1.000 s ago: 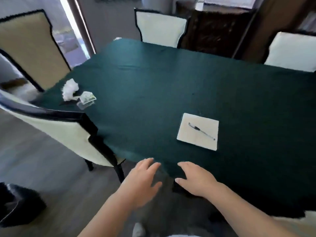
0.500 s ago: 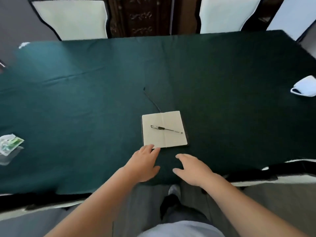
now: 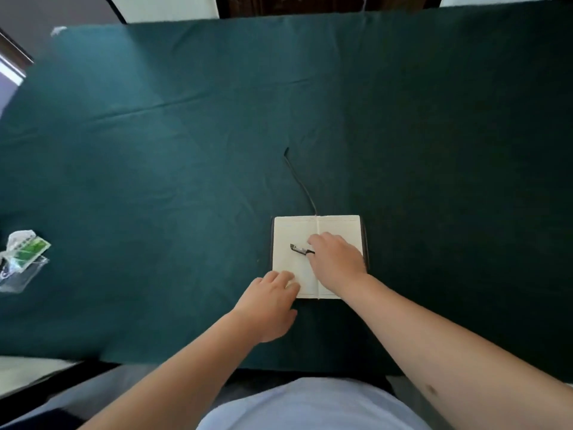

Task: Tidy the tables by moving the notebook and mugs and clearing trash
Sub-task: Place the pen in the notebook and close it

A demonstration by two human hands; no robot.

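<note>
Right now the notebook [image 3: 319, 256] lies open near my edge of the table [image 3: 155, 150], my right hand [image 3: 338, 259] closing on the pen [image 3: 299, 249], my left hand [image 3: 269, 302] spread flat on its near corner — light, stiff-covered, floppy pages, I'd guess — best shut, then gripped by the spine.

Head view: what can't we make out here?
- Pen: far end hidden under the right hand, so the grip is unclear.
- Notebook: near corner covered by the left hand; page print too faint.
- Wrappers: cut off by the left edge, labels too small.
- Mugs: none in view.
</note>
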